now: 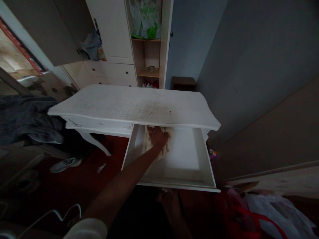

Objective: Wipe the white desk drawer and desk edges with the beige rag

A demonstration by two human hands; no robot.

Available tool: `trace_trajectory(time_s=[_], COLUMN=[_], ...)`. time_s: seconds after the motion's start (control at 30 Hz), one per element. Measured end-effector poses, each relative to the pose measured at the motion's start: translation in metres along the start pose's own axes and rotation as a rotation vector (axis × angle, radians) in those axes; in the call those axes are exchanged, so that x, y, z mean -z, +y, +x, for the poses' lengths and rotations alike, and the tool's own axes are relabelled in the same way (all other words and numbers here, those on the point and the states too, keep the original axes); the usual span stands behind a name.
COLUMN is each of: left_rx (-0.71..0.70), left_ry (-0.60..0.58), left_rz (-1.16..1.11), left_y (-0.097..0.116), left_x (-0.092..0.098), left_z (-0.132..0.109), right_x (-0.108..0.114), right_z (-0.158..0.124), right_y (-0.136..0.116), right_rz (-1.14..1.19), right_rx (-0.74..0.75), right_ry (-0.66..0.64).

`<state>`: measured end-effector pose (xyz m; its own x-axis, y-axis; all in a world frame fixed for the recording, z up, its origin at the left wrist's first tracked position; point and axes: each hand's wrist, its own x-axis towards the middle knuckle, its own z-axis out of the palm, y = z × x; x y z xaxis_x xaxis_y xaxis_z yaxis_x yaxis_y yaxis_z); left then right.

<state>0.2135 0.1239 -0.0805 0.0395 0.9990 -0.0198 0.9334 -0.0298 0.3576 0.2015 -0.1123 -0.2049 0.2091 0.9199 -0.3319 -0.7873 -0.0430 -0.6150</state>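
Observation:
A white drawer (185,156) is pulled out from a white table (112,99) with a curved edge. Inside it, toward the left and back, my left hand (158,136) presses down on a cream cloth (149,142) with its fingers bunched into it. The cloth lies rumpled on the drawer's floor. Below the drawer's front edge is my right hand (167,196), dim in shadow. Its fingers look curled by a small pale spot, and what they hold is too dark to make out.
A white cabinet (112,33) and shelves with plastic bags (147,20) stand behind the table. Dark clothing (27,116) lies at the left, above a shoe (66,164) on the red floor. Bags (279,212) sit at the lower right beside the wall.

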Motion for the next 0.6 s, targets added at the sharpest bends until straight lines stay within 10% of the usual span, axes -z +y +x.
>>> trace_trajectory(time_s=[0.33, 0.6], left_rx=[-0.458, -0.76], left_ry=[-0.173, -0.243], left_rz=[-0.128, -0.1], left_y=[0.085, 0.09], left_x=[-0.045, -0.049], left_z=[-0.042, -0.026], right_x=[-0.009, -0.008], right_z=[-0.002, 0.001], right_y=[-0.005, 0.001], right_rz=[0.037, 0.065], right_rx=[-0.022, -0.033], right_ry=[0.041, 0.036])
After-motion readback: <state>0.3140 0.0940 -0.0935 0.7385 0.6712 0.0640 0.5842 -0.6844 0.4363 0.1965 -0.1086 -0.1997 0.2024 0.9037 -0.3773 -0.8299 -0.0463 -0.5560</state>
